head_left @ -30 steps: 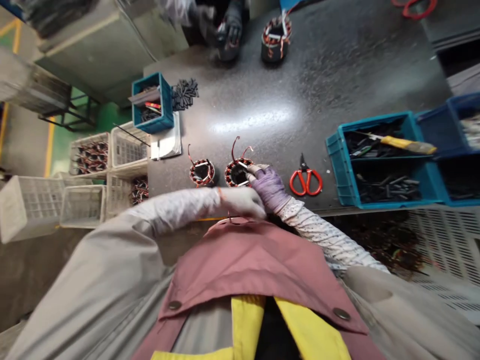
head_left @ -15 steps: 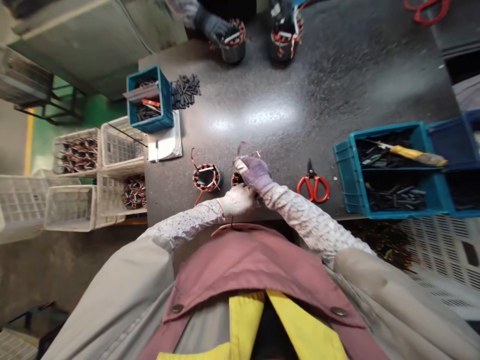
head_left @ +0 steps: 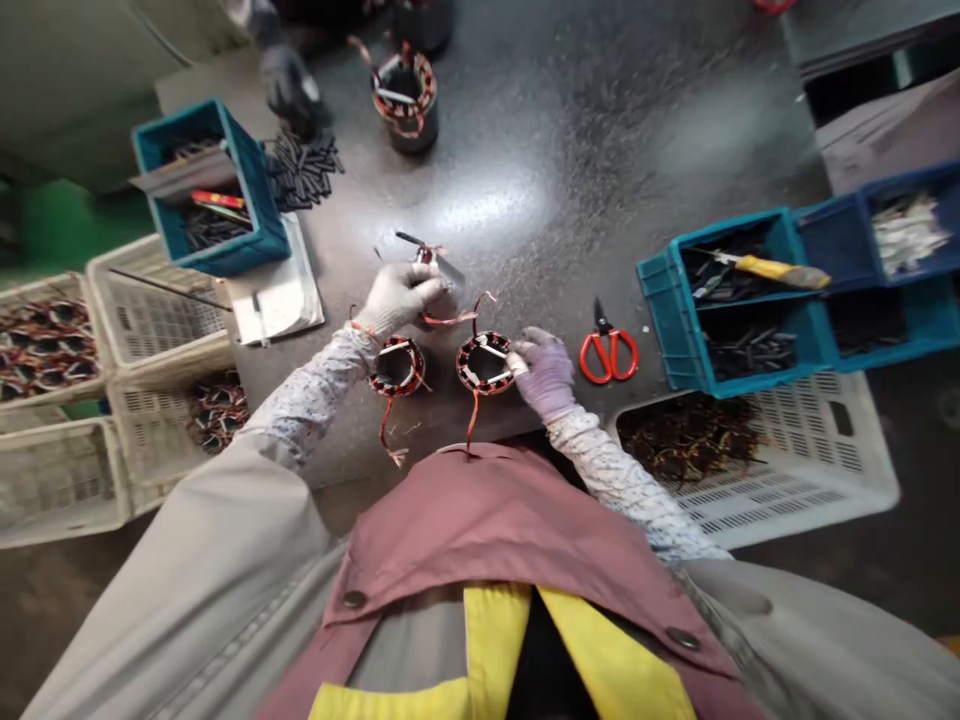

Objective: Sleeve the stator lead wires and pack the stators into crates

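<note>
Tabletop (head_left: 615, 150): left hand (head_left: 396, 298) forward, right hand (head_left: 546, 374) touching stator (head_left: 468, 368).

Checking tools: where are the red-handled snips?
In the head view, the snips lie right of centre on the dark table, between the purple-gloved right hand and blue plastic bin.

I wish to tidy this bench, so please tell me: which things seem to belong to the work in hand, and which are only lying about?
Seem to belong:
tilted core, held by the left hand
wound core with the right hand at its rim
another wound core, near the left wrist

Seem only lying about, untouched:
red-handled scissors
yellow-handled tool on the blue bin
white papers
</note>
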{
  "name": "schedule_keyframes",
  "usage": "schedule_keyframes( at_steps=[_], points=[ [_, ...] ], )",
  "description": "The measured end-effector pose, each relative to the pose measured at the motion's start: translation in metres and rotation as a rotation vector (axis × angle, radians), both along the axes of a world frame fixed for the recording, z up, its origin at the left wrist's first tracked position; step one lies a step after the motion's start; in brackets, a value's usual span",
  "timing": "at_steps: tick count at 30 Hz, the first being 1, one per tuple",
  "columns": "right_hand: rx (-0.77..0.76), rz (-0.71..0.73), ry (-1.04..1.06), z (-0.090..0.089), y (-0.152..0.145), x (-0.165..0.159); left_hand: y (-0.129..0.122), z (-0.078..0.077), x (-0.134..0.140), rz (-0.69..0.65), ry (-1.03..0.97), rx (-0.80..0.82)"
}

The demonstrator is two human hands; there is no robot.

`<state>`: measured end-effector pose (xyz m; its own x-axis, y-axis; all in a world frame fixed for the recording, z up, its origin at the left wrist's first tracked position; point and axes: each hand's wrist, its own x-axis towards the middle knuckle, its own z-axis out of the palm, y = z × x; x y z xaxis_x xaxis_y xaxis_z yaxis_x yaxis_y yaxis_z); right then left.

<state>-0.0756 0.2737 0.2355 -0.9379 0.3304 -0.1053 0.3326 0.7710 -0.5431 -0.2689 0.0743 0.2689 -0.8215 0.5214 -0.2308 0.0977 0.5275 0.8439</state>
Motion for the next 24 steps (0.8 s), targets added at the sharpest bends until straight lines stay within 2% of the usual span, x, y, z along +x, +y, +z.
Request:
schedule_keyframes(
  at_steps=[4, 7, 11, 15, 18, 21, 24],
  points=[
    [0.100, 0.008, -0.114, -0.014, -0.026, -0.025, -0.010, -0.020, -0.004, -0.180, 0.238, -0.433],
    [0.125, -0.027, -0.152, -0.025, -0.037, -0.039, -0.015, -0.027, 0.006, -0.300, 0.257, -0.575],
    [0.117, -0.102, -0.124, -0.037, -0.046, -0.046, -0.016, -0.023, 0.013, -0.422, 0.263, -0.644],
    [0.108, 0.043, 0.073, -0.040, -0.041, -0.034, -0.022, -0.007, 0.016, -0.274, 0.288, -0.632],
    [0.076, 0.168, 0.181, -0.035, -0.027, -0.014, -0.025, 0.012, 0.032, -0.198, 0.321, -0.559],
    [0.076, 0.207, 0.217, -0.025, -0.010, 0.004, -0.009, 0.025, 0.062, -0.332, 0.331, -0.499],
    [0.138, 0.271, 0.141, -0.014, -0.002, 0.015, 0.030, 0.022, 0.088, -0.548, 0.282, -0.551]
  ],
)
